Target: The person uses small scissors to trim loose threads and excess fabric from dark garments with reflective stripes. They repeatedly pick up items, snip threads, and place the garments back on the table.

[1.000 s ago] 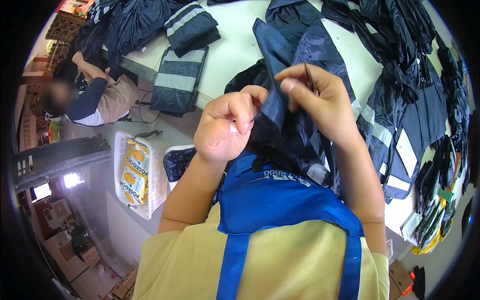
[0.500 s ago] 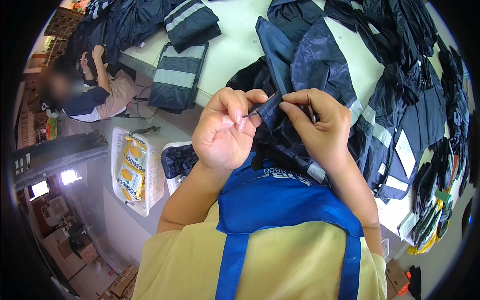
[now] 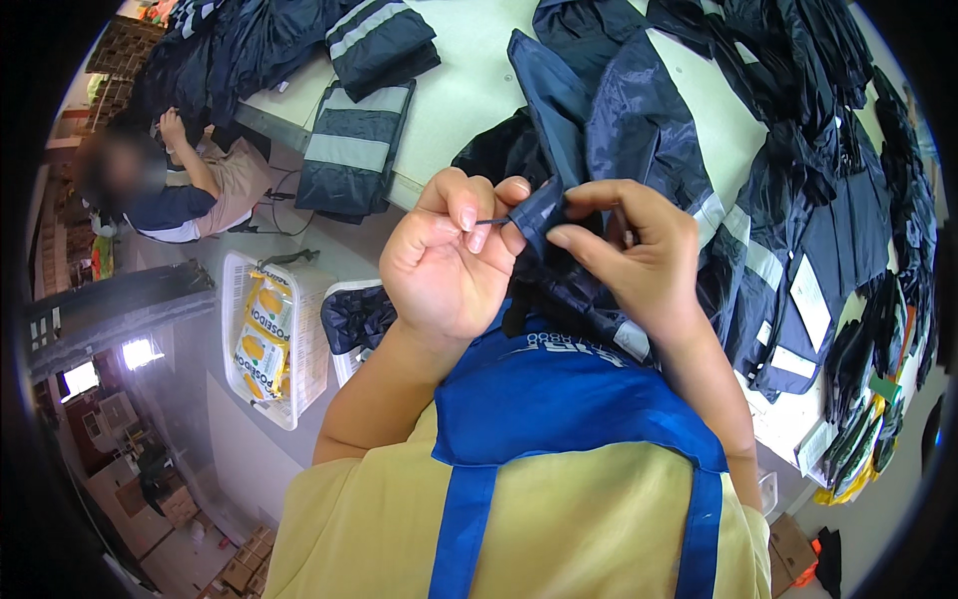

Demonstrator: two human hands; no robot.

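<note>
**Both hands pinch a navy jacket fold above the tabletop edge**

At chest height, just in front of the blue apron bib [image 3: 559,399], the left hand [image 3: 449,265] and the right hand [image 3: 639,255] meet on one crumpled dark navy nylon jacket with grey reflective bands [image 3: 639,130]. A narrow fold of that jacket [image 3: 534,210] sticks up between the two hands. The left fingers [image 3: 469,215] are curled narrow, thumb and forefinger pinching a thin dark cord or thread that runs to the tip of the fold. The right fingers [image 3: 574,240] are also closed narrow, gripping the fold from the other side, thumb below and forefinger on top. The rest of the jacket hangs down behind the hands and spreads onto the pale tabletop [image 3: 469,60].

Two folded navy garments with reflective stripes lie on the tabletop's left part, one [image 3: 384,40] farther, one [image 3: 354,150] hanging over the edge. Two white plastic baskets stand on the floor below: one [image 3: 269,339] holds yellow packets, the other [image 3: 349,319] dark fabric. A second person [image 3: 190,190] sits at far left.
</note>
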